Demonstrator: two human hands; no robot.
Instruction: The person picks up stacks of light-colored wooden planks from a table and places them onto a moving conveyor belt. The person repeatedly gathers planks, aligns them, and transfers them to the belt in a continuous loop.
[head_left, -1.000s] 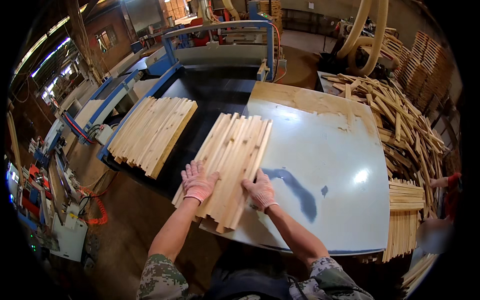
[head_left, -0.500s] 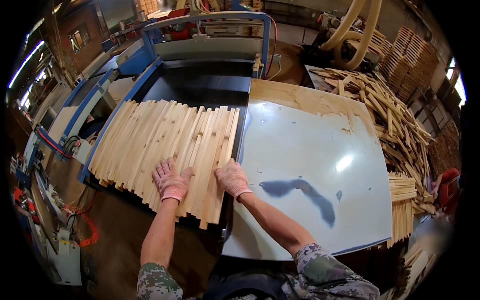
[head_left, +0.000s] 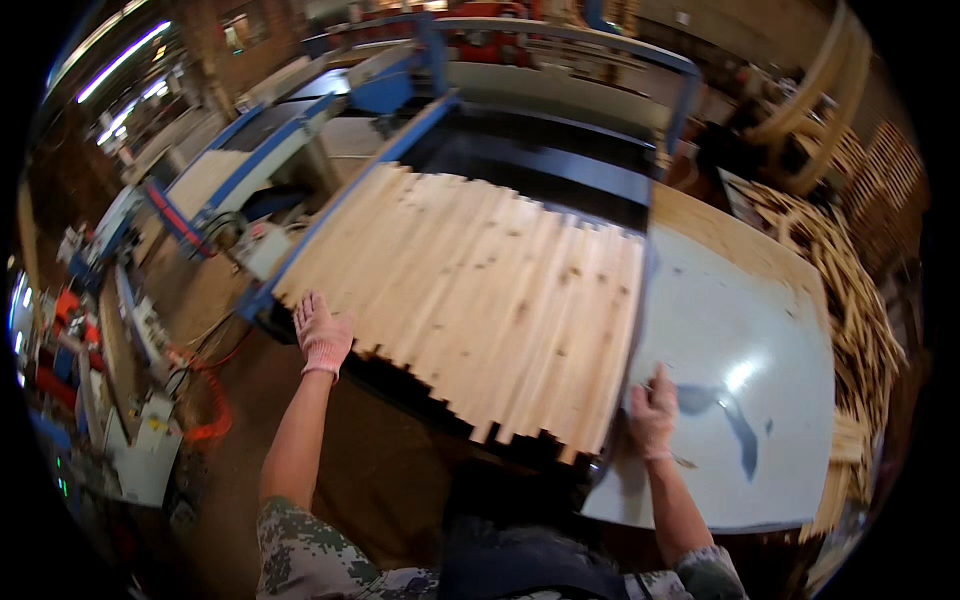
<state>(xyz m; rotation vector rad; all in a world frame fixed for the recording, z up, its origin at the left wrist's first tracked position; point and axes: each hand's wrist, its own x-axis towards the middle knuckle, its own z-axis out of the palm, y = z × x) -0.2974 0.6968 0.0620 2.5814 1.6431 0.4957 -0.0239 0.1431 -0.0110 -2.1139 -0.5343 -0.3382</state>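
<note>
Pale wooden strips (head_left: 470,290) lie side by side in a broad sheet on the black bed (head_left: 560,160) of a blue-framed machine. Their near ends form an uneven, stepped edge. My left hand (head_left: 324,338), in a pinkish work glove, is at the near left corner of the strips, fingers stretched out and nothing held. Beyond the right edge of the strips, my gloved right hand (head_left: 653,415) is over a pale sheet-topped table (head_left: 720,330). Its fingers look apart, partly bent and slightly blurred, with nothing visible in them.
A blue crossbar (head_left: 570,32) spans the far end of the bed. Loose wooden strips (head_left: 850,290) are heaped at the right, below thick hoses (head_left: 820,110). Another blue-edged conveyor (head_left: 240,155) runs at the left, near a coiled orange air hose (head_left: 212,400).
My hands have moved apart, the left to the strips' left corner, the right off their right edge. The sheet of strips looks wider and flatter. The view has swung left.
</note>
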